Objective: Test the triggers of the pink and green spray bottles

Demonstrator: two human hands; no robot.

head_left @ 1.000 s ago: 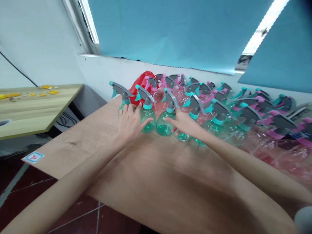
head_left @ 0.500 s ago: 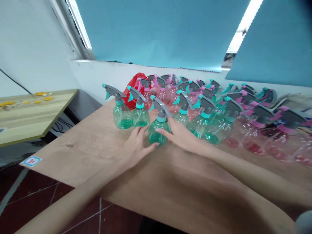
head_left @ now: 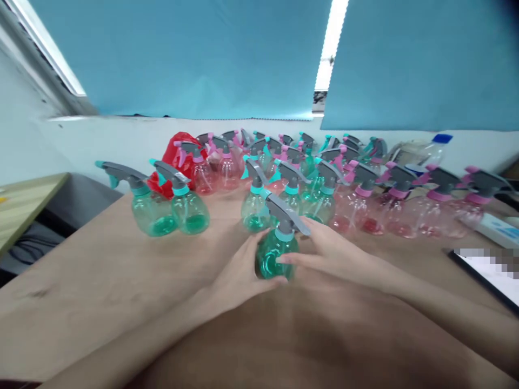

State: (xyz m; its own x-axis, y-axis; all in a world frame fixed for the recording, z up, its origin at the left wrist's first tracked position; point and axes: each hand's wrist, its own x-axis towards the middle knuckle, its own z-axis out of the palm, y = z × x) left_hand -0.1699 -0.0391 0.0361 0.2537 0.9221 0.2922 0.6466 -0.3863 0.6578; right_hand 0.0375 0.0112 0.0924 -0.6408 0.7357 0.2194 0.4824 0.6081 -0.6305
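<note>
Between my two hands a green spray bottle point(head_left: 272, 255) with a grey and turquoise trigger head leans slightly, some green liquid inside it. My left hand point(head_left: 239, 270) wraps its left side, thumb along the bottom front. From the right, my right hand point(head_left: 324, 248) grips it, a finger across its front and the others partly hidden behind. Two more green spray bottles, a nearer one point(head_left: 190, 213) and an outer one point(head_left: 152, 213), stand apart to the left. Just behind the held bottle is another green spray bottle point(head_left: 254, 208).
Pink spray bottles point(head_left: 367, 210) line the right side, with several more bottles behind. A red plastic bag point(head_left: 174, 156) lies at the back left. On the right are a dark-edged tablet-like object point(head_left: 490, 281) and a clear bottle with a blue cap point(head_left: 436, 148). The wooden table point(head_left: 101, 302) carries everything.
The held green spray bottle has come nearer to me, away from the two left bottles. My left hand has closed round it. The view has turned to the right.
</note>
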